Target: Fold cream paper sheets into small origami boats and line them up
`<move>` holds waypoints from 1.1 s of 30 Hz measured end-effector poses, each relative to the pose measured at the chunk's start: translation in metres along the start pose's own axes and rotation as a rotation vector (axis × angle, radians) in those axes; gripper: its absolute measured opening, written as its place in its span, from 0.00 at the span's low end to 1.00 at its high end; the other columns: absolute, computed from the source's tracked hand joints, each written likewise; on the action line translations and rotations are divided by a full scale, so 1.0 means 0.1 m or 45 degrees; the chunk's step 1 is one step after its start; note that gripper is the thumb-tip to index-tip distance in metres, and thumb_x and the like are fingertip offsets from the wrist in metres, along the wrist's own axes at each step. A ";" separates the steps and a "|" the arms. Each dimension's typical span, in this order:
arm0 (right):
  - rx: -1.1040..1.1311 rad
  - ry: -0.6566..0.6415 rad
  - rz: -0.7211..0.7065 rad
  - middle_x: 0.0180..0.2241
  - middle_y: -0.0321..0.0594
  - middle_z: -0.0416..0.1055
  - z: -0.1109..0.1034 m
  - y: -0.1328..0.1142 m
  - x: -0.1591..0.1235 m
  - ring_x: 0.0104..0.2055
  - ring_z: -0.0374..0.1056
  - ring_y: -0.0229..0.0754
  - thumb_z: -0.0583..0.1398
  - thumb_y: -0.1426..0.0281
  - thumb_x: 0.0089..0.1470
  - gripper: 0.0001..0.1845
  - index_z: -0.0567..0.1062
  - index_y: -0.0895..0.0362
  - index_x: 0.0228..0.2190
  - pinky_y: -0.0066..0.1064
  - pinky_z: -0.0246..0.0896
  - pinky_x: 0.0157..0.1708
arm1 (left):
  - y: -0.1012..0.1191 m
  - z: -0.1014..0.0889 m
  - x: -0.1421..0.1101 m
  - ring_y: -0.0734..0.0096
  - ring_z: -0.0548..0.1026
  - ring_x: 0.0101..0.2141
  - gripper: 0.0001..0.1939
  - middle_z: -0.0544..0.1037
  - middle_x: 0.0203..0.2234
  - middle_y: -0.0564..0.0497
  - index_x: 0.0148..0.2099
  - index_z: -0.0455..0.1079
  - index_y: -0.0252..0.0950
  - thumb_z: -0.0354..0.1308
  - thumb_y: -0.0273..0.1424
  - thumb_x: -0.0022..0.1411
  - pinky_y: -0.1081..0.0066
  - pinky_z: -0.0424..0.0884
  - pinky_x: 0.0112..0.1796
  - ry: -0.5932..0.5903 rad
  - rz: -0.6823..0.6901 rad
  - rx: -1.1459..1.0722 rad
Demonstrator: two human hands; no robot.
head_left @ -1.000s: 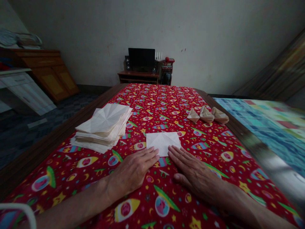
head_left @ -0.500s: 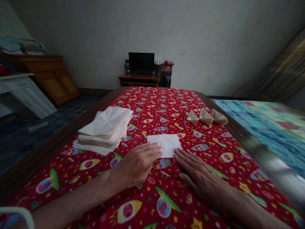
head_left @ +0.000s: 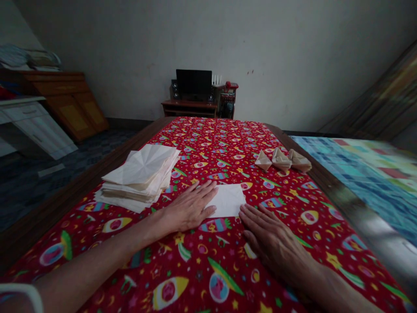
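A white sheet of folded paper [head_left: 228, 201] lies flat on the red patterned tablecloth [head_left: 202, 265]. My left hand [head_left: 190, 208] rests flat over the paper's left end, its fingers stretched out and a little apart. At the paper's lower right corner my right hand [head_left: 265, 228] lies with straight fingers, the fingertips touching the edge. Neither hand grasps anything. To the left of my left hand is a stack of creased paper sheets [head_left: 145, 167], the top one marked with radiating folds.
Three groups of folded paper shapes, including a pointed one [head_left: 263, 161] and a bundle [head_left: 299, 161], stand at the table's right. Beyond the far end are a monitor [head_left: 194, 81] and its stand. A bed [head_left: 365, 174] adjoins the right side; a wooden cabinet [head_left: 71, 102] stands left.
My left hand has slid left and slightly away from me, now spread over the paper's left end. My right hand has barely moved. The tablecloth and paper stack have shifted slightly left.
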State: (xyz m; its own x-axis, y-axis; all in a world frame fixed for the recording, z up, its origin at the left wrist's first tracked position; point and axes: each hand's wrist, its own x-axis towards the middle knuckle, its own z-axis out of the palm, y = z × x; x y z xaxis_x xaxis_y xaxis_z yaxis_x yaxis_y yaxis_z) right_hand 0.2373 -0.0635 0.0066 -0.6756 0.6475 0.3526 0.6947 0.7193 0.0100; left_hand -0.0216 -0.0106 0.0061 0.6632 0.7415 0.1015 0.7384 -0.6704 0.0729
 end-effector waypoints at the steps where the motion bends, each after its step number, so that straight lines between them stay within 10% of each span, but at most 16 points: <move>1: -0.006 0.012 0.000 0.52 0.51 0.67 0.00 0.00 0.01 0.55 0.63 0.50 0.50 0.70 0.61 0.20 0.69 0.63 0.51 0.48 0.61 0.53 | -0.01 -0.01 -0.04 0.66 0.47 0.64 0.28 0.50 0.64 0.44 0.65 0.48 0.33 0.36 0.41 0.69 0.62 0.45 0.60 0.002 -0.012 0.006; 16: -0.165 -0.052 -0.304 0.39 0.56 0.72 0.05 -0.26 0.55 0.45 0.68 0.50 0.50 0.81 0.54 0.14 0.70 0.67 0.42 0.40 0.67 0.42 | -0.08 0.00 -0.25 0.66 0.57 0.61 0.22 0.61 0.60 0.45 0.62 0.58 0.34 0.39 0.35 0.70 0.60 0.54 0.59 0.221 -0.039 -0.009; 27: -0.082 -0.061 -0.151 0.31 0.47 0.71 0.09 -0.23 0.47 0.33 0.68 0.44 0.51 0.78 0.55 0.08 0.71 0.62 0.31 0.33 0.65 0.32 | -0.18 -0.02 -0.27 0.67 0.56 0.61 0.21 0.61 0.60 0.46 0.61 0.58 0.35 0.42 0.35 0.69 0.58 0.52 0.60 0.157 0.015 -0.172; 33: 0.243 0.264 -0.117 0.40 0.47 0.75 0.14 -0.01 0.38 0.41 0.71 0.41 0.50 0.77 0.59 0.11 0.72 0.60 0.38 0.31 0.67 0.40 | -0.25 -0.02 -0.24 0.58 0.52 0.63 0.29 0.59 0.61 0.44 0.62 0.57 0.38 0.57 0.38 0.61 0.50 0.51 0.59 0.141 0.138 -0.278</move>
State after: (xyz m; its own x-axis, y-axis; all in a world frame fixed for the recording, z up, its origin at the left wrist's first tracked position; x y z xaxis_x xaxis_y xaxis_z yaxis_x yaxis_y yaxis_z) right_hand 0.2080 -0.0362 0.0070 -0.6552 0.5264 0.5419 0.5607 0.8195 -0.1182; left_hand -0.0564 -0.0121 0.0038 0.7109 0.6654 0.2277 0.6117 -0.7448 0.2667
